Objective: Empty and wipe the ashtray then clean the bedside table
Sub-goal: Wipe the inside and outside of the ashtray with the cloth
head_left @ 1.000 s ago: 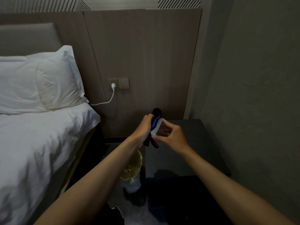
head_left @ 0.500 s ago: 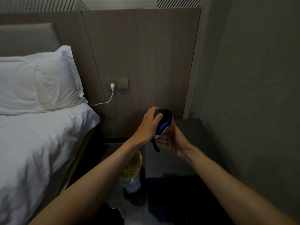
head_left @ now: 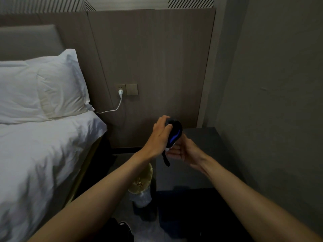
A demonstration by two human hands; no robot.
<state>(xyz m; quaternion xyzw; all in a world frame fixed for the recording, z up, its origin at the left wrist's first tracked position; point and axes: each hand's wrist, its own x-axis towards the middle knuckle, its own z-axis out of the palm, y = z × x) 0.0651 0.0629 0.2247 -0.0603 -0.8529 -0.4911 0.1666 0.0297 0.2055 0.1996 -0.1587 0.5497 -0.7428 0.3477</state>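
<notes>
Ashtray [head_left: 174, 132], dark with a blue glint, is held on edge above the left side of the tabletop [head_left: 201, 172]. Left hand [head_left: 157, 138] has shifted its grip over the top rim, clenched round it; right hand [head_left: 183, 151] has dropped beneath, pinching a white tissue [head_left: 168, 148] against it. Wiping looks underway; the bin [head_left: 141, 179] sits below.
</notes>
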